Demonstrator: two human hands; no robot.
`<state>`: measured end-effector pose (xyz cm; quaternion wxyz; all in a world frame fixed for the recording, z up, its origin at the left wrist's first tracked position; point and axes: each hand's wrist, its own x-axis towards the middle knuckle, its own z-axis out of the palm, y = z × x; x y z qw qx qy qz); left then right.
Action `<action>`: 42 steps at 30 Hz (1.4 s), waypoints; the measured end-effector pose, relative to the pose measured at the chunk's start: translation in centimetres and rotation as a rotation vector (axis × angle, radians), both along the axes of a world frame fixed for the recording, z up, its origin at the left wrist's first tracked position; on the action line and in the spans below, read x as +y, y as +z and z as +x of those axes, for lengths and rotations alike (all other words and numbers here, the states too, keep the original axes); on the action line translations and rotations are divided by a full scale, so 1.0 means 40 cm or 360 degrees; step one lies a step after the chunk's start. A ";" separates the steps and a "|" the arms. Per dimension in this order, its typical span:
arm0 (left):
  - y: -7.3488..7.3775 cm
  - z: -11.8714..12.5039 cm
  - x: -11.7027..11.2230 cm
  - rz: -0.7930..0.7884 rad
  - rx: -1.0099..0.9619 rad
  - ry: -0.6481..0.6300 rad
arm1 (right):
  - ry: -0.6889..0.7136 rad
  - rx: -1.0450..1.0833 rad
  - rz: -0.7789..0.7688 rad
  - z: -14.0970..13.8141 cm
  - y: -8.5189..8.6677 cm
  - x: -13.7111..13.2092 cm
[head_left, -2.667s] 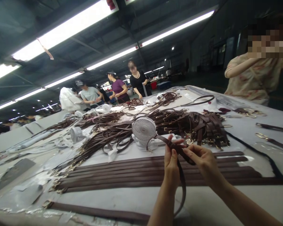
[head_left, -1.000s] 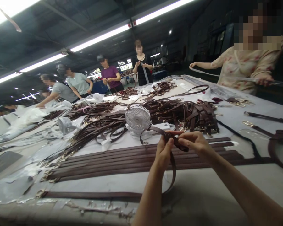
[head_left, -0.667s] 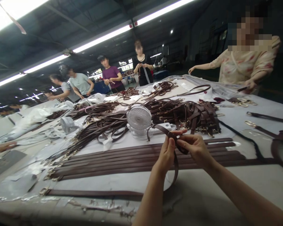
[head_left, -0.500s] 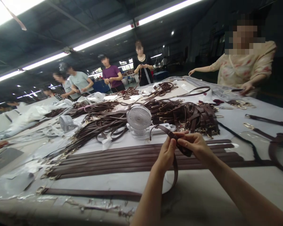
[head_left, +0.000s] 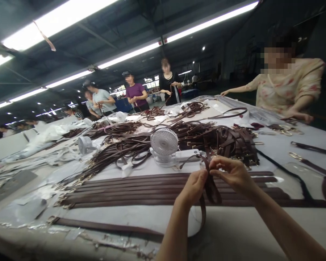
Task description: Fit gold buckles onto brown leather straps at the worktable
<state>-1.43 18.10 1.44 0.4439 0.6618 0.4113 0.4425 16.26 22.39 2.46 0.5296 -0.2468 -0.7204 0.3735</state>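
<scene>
Both of my hands hold one dark brown leather strap just above the white table. My left hand pinches it from the left, fingers closed. Thumb and fingers of my right hand grip the same strap from the right. The strap loops down between my hands and trails to the table. Several long brown straps lie side by side right beyond my hands.
A small white fan stands behind the straps, another fan further left. Heaps of brown straps with gold buckles cover the table's middle. A person in a pale floral top works at the right; other people stand at the far end.
The strap's raised loop has come down and now hangs folded between my hands, which sit slightly lower. The view has shifted a little. The person at right now leans an arm on the table.
</scene>
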 end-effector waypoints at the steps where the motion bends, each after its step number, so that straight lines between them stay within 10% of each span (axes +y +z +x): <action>1: -0.004 0.002 0.002 -0.0018 0.0036 0.0020 | -0.0003 -0.0020 -0.0021 0.002 0.000 0.003; 9: -0.001 0.028 0.006 -0.0045 -0.0028 0.0055 | -0.0188 0.0242 -0.0438 -0.006 -0.001 0.021; 21: 0.016 0.041 -0.010 -0.0157 0.0011 -0.0224 | -0.0872 0.1018 -0.0378 0.084 -0.056 0.134; 29: 0.002 0.032 0.002 0.0105 0.0166 -0.0046 | 0.0075 0.0963 -0.0893 0.021 -0.009 0.064; 37: 0.006 0.054 -0.002 0.0421 0.0387 -0.0152 | 0.0099 0.1037 -0.1060 0.003 0.008 0.039; 42: -0.003 0.037 0.004 0.0159 -0.0164 -0.0197 | 0.0154 0.0920 -0.0759 0.007 0.013 0.022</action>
